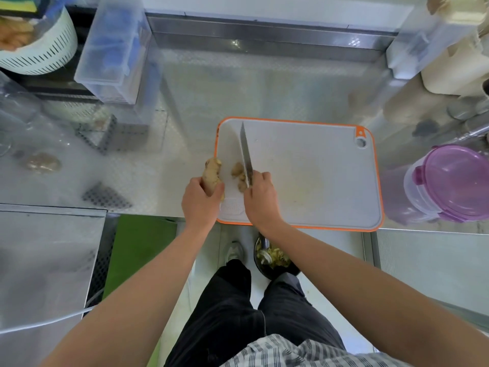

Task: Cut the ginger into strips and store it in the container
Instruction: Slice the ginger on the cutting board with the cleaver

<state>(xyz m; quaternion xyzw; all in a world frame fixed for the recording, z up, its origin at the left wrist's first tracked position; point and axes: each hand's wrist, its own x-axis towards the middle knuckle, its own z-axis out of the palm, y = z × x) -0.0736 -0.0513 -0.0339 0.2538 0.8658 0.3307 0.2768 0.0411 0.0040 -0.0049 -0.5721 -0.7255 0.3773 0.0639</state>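
Gripping a large ginger root (212, 174), the left hand (200, 202) holds it at the left edge of the orange-rimmed cutting board (312, 165), the root's knobby end pointing away from the person. Just beside it, the right hand (260, 198) is wrapped around the handle of a knife (245, 152) whose blade stands edge-down on the board against a smaller cut piece of ginger (239, 176). Well to the right, on the steel counter (164, 165), sits a clear container with a purple lid (455, 181), closed.

one head-worn wide-angle view looks steeply down from close above onto the cutting board (304, 154).
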